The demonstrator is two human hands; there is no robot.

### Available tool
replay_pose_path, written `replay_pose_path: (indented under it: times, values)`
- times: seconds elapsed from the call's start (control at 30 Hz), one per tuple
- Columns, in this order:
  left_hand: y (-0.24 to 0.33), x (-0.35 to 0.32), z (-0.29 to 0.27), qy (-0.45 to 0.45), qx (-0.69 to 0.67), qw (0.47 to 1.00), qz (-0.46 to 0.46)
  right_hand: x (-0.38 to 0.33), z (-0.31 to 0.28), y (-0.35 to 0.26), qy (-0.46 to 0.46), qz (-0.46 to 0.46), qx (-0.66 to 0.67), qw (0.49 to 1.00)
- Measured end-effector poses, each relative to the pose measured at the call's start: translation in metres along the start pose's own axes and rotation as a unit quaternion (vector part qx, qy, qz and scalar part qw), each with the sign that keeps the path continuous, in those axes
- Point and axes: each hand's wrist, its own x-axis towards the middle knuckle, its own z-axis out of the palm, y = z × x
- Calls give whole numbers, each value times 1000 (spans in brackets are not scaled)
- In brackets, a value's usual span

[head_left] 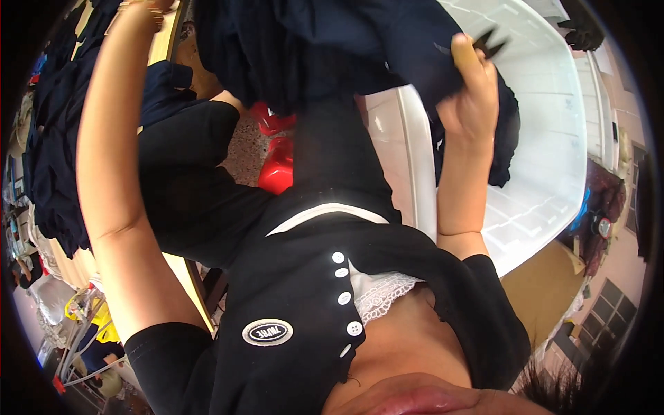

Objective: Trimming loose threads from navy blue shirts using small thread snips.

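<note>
Dark navy garment [325,48] held up over the white plastic tub [546,138].

The right hand [470,104] is just beside the tub's near rim, its fingers [462,55] closed around small black snips [490,43] and pinching the garment's edge. The left hand [142,10] is raised far from the tub, at the frame's top edge; whether its fingers hold the cloth cannot be told.

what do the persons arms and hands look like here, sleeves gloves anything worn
Both forearms are bare, with no gloves on the right hand. Short black sleeves end above the elbows. The left hand sits at the frame's top edge, where something thin and gold-coloured, perhaps a bracelet, shows at the wrist.
</note>
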Motion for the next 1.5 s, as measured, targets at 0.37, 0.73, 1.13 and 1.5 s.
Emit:
replay_pose_path:
  times: [0.37,0.73,1.13,1.5]
  values:
    - [-11,-188,168,-62,-80,982,162,22,4,6,223,95,60,968]
    - [-4,-190,174,41,-121,942,311,11,12,8,75,53,-64,994]
    - [18,-217,71,-180,-361,914,50,5,16,-7,-40,98,-275,956]
    - [-22,-206,83,-106,-434,894,-38,44,15,20,30,17,-412,910]
